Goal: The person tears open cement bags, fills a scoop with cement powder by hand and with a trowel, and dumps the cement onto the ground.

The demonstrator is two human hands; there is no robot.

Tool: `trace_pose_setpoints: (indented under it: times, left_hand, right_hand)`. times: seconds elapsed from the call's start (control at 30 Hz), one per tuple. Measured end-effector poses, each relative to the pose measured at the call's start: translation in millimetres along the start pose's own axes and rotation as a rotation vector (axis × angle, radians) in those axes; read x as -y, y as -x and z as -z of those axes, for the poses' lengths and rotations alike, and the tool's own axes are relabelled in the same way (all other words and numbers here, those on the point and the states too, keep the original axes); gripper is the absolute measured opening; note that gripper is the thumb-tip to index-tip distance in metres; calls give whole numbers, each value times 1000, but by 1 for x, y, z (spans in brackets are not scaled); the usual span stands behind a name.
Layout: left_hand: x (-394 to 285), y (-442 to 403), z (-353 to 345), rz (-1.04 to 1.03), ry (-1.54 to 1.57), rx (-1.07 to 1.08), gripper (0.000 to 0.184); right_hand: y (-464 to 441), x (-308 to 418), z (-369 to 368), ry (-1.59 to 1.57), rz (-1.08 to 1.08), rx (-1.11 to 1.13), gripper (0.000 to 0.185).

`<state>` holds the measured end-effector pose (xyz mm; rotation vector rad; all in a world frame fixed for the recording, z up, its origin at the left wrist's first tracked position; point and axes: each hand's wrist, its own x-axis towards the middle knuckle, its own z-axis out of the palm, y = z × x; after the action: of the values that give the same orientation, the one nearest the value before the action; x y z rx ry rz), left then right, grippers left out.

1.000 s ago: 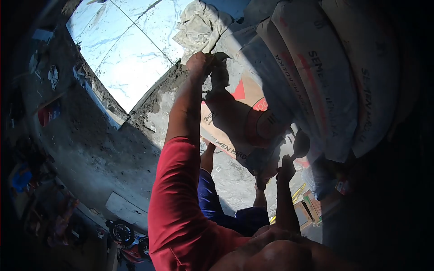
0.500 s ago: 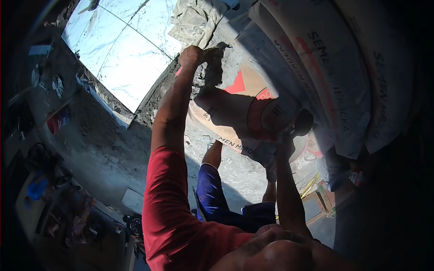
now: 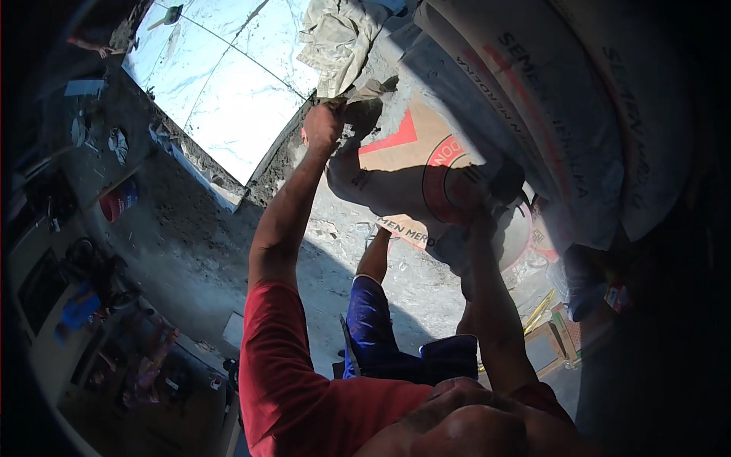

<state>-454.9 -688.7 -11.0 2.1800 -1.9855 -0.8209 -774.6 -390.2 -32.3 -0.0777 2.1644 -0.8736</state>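
My left hand (image 3: pixel 324 126) is closed at the upper left end of a brown paper cement bag (image 3: pixel 392 141); what its fingers grip is too unclear to name. A crumpled pale cloth (image 3: pixel 339 42) lies just above it. Over the lower right part of the bag, my right hand (image 3: pixel 478 221) is in deep shadow, closed by a dark rounded tool (image 3: pixel 506 181). Shadow hides most of its fingers. Red shapes and black lettering mark the bag, which lies partly in sun.
Stacked cement sacks (image 3: pixel 548 114) stand at the right. Marble-patterned tiles (image 3: pixel 236 99) with a small tool (image 3: pixel 172 15) on them lie upper left. Another person's hand (image 3: pixel 99 49) shows at the far upper left. A red bucket (image 3: pixel 118 199) stands at the left.
My right hand and the dark tool have moved up over the bag. My left hand has moved slightly down and stays closed. Another person's hand has come into view.
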Motion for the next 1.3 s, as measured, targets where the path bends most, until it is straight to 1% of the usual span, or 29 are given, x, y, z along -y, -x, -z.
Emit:
trace_pose_setpoints:
  times: [0.03,0.1,0.17,0.23,0.3,0.33,0.4,0.43,0.5,0.53,0.6,0.67,0.7,0.73,0.8,0.87,0.93,1.0,1.13,1.2,1.23,1.3]
  left_hand:
    - [1,3,-1,-38,28,-32,26]
    - [3,8,-5,-80,53,-63,25]
    - [6,10,-9,-128,69,-101,23]
    - [2,19,-7,-131,74,-98,23]
    - [0,28,-7,-131,77,-91,22]
    - [0,31,-8,-131,74,-97,22]
    - [-2,38,-10,-132,70,-110,21]
    - [-4,41,-11,-122,56,-113,21]
    - [-9,49,-11,-110,41,-122,21]
    - [-15,55,-10,-105,10,-130,21]
    - [-20,64,-13,-96,-23,-140,22]
    - [-22,71,-20,-200,-10,-191,20]
    - [-25,74,-20,-201,-15,-198,20]
    - [-28,80,-22,-215,11,-219,19]
    - [-31,89,-27,-231,25,-240,18]
    - [-32,98,-33,-278,8,-284,18]
    - [-42,109,-30,-247,14,-268,18]
    - [-50,121,-28,-284,36,-248,19]
    - [-58,135,-33,-255,-11,-214,20]
    - [-61,139,-40,-365,-8,-285,19]
    - [-64,143,-42,-367,-9,-281,19]
    - [-69,154,-46,-401,-25,-291,19]
  right_hand:
    - [2,9,2,-3,0,1,25]
    - [5,19,6,-24,-92,90,26]
    - [4,20,8,-9,-70,93,29]
    - [6,26,9,3,-49,98,33]
    - [8,31,14,10,-13,148,41]
    - [8,29,14,6,-15,151,41]
    - [11,34,14,87,257,64,40]
    - [13,40,16,82,262,68,40]
    - [19,51,22,295,308,148,38]
    - [20,50,22,291,313,150,38]
    - [21,47,23,121,399,216,35]
    - [16,31,24,113,421,198,35]
    - [15,30,24,107,443,179,36]
    - [15,27,27,102,441,184,36]
    - [18,22,33,318,444,120,36]
    - [25,17,38,293,441,102,39]
    - [31,12,44,270,440,76,42]
    - [36,10,50,161,321,100,46]
    - [39,8,63,119,329,106,46]
    - [35,2,70,95,340,114,46]
    - [33,-1,75,94,336,112,46]
    - [32,-3,85,199,324,134,46]
